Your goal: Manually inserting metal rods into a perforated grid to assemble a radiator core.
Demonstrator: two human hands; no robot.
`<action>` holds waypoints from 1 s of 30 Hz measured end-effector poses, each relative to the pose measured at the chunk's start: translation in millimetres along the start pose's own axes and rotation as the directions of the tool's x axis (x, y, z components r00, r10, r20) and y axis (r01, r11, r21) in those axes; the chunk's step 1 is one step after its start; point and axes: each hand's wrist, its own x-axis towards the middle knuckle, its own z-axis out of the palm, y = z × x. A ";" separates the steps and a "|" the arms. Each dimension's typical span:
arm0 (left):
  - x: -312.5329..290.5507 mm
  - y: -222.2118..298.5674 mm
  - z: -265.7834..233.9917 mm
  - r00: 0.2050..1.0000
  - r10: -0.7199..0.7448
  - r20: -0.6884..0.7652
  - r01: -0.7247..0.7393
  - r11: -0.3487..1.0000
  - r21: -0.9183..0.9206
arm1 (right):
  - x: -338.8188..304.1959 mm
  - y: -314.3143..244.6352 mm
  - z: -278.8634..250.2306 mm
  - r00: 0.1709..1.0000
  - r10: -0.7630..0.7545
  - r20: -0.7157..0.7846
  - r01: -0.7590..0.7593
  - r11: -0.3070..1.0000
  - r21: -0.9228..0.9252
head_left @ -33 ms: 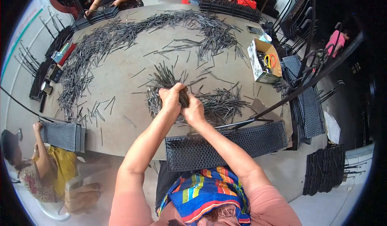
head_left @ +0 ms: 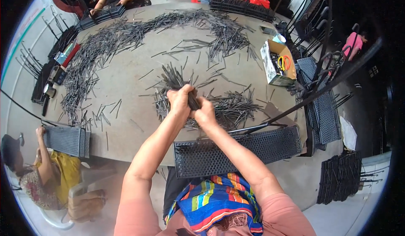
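Note:
Both my hands are wrapped round one thick bundle of thin dark strips [head_left: 172, 76], whose far ends fan out over the table [head_left: 135, 84]. My left hand [head_left: 180, 100] grips it from the left, fingers curled over the top. Against its right side my right hand [head_left: 204, 110] is closed, close beside the left. A loose pile of the same strips [head_left: 236, 107] lies under and to the right of my hands. Nearer me, beneath my right forearm, a black perforated metal tray [head_left: 236, 151] rests at the table's front edge.
A long curved heap of strips [head_left: 84, 67] runs along the far and left table. An open box [head_left: 272, 73] holds pliers [head_left: 287, 63], with a cup [head_left: 279, 39] behind it. Stacked perforated trays [head_left: 325, 118] stand at right. Co-workers [head_left: 55, 172] sit left and across the table.

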 end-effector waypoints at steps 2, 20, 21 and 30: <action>15.7 1.1 -6.7 0.998 -0.033 0.044 0.037 0.994 -0.106 | -5.9 -4.2 1.7 0.988 0.153 0.031 -0.147 0.845 0.514; -8.5 -22.4 -17.1 0.997 -0.063 0.040 0.064 0.998 -0.029 | 5.0 -12.9 32.2 0.896 0.413 -0.164 -0.257 0.782 0.568; 2.3 -27.3 -19.8 0.994 -0.110 0.011 0.111 0.988 -0.107 | 5.7 -8.8 33.6 0.899 0.412 -0.148 -0.226 0.726 0.650; -3.1 -38.3 -29.8 0.922 -0.348 0.171 0.387 0.864 -0.322 | 6.2 13.4 31.8 0.805 0.593 -0.028 -0.274 0.412 0.869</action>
